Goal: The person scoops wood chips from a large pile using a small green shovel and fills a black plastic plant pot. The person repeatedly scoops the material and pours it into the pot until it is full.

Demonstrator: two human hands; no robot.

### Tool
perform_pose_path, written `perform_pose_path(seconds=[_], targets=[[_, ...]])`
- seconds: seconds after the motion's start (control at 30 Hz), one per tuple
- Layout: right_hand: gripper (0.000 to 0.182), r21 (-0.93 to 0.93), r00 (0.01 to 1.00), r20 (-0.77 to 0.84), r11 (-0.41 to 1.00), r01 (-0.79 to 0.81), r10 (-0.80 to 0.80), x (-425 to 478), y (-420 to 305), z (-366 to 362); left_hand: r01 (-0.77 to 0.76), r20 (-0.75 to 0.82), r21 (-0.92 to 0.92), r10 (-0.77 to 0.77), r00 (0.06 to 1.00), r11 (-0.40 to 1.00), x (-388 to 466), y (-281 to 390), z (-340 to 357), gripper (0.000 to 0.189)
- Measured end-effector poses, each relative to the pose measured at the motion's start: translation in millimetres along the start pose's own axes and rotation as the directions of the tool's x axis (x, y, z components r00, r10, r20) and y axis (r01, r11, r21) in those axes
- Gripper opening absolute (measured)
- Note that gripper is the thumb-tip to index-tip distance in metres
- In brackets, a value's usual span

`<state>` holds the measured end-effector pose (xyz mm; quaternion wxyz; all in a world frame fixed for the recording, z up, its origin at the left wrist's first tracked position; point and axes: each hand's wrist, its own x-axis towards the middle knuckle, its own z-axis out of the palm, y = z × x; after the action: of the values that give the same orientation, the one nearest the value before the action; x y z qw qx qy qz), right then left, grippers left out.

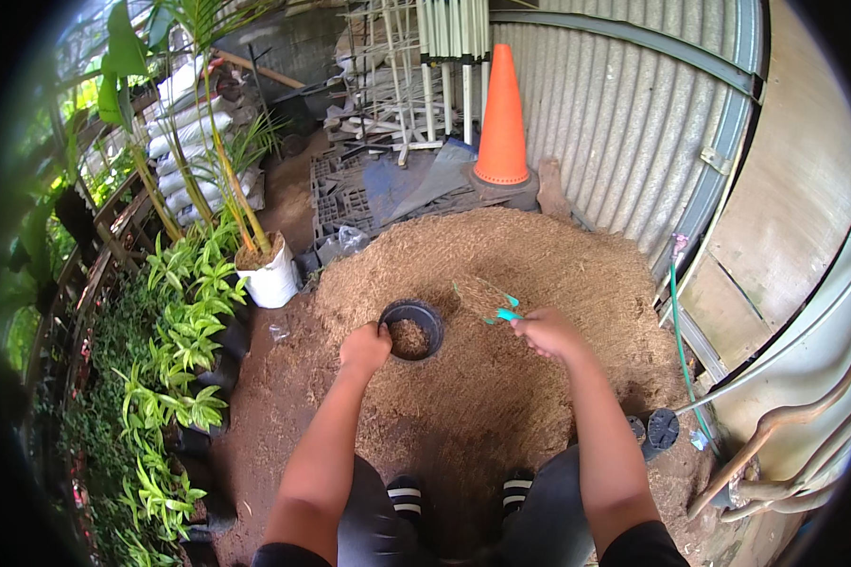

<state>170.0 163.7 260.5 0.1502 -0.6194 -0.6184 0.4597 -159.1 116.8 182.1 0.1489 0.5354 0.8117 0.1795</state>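
Observation:
My left hand [366, 347] grips the rim of a black plastic plant pot [432, 327] on its left side. Some brown, chaffy material [408, 339] lies inside the pot, well below the rim. In my right hand [547, 333] is the turquoise handle of a hand trowel [508, 315], its blade heaped with the same loose stuff. The trowel is to the right of the pot and apart from it. Beneath both spreads a wide, low mound of brown husk-like material [596, 276]; whether the pot rests on it I cannot tell.
Leafy potted plants [184, 397] line the left side, beside a palm in a white bag [273, 280]. An orange traffic cone [502, 120] stands behind the mound. Upturned black pots [661, 434], a green hose [677, 326] and driftwood branches [773, 439] are on the right.

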Motion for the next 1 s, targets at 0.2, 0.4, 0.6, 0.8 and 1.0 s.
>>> perform_pose_path(seconds=[0.2,0.4,0.6,0.8,1.0], targets=[[0.028,-0.075,0.985,0.167,0.996,-0.040,0.052,-28.8,-3.7,-9.4,0.000,0.091,0.069,-0.006,0.996,0.998,-8.0,8.5,-1.0,0.041],[0.034,-0.299,0.952,0.295,0.954,0.017,0.075,-23.0,-5.5,12.6,-0.222,0.293,-0.014,0.217,0.931,0.975,-32.2,45.6,2.8,0.040],[0.036,-0.435,0.964,0.249,0.900,0.024,0.094,-19.4,-1.0,16.2,-0.220,0.319,0.029,0.200,0.927,0.975,-38.7,57.9,19.0,0.042],[0.039,-0.451,0.960,0.267,0.891,0.054,0.077,-20.5,-1.4,13.3,-0.200,0.321,0.027,0.181,0.930,0.979,-30.1,50.6,25.2,0.043],[0.042,-0.476,0.959,0.270,0.878,0.057,0.084,-16.8,6.0,13.8,-0.227,0.316,0.018,0.210,0.925,0.974,-30.0,49.8,33.0,0.043]])
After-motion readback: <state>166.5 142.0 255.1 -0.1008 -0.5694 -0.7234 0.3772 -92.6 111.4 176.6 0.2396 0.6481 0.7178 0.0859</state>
